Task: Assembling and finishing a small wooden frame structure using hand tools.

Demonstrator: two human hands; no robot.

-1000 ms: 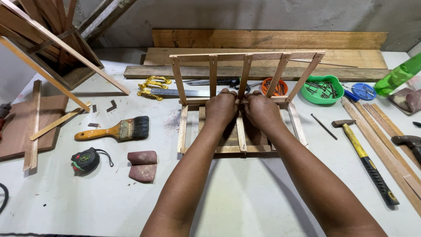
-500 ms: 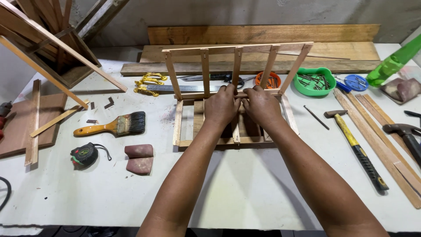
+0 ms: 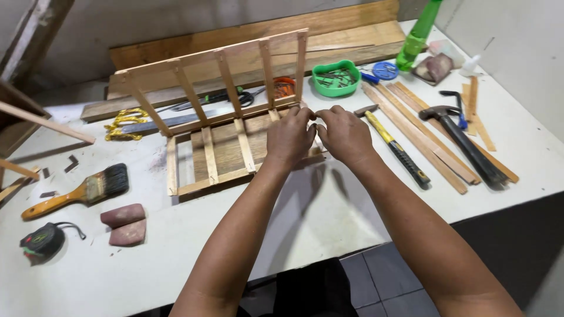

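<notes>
Presently, head view only; we list what lies before us.

Left hand [image 3: 289, 138]: ours, fingers curled narrow, tips pinching at the right end of the frame where the upright part meets the flat part; whether they grip a small piece, we cannot tell.
Right hand [image 3: 345, 132]: ours, fingers bent narrow, tips touching those of the left hand at the same corner.
Frame [image 3: 226, 126]: slatted wood, two hinged-looking halves; one lies flat on the table [image 3: 176, 258], the other stands tilted up behind it. Sits mid-table, just ahead of both hands.
Brush [image 3: 82, 191]: wooden handle, dark bristles, left of the frame.
Tape measure [image 3: 40, 242]: dark, near the left edge.
Sanding blocks [image 3: 124, 223]: two reddish, beside the brush.
Hammers: yellow-handled one [image 3: 395, 147] just right of our right hand; black one [image 3: 464, 141] further right.
Strips [image 3: 423, 132]: thin wood, between the hammers.
Green bowl [image 3: 336, 77]: holds nails, behind the frame's right end.
Planks [image 3: 247, 35]: along the wall.
</notes>
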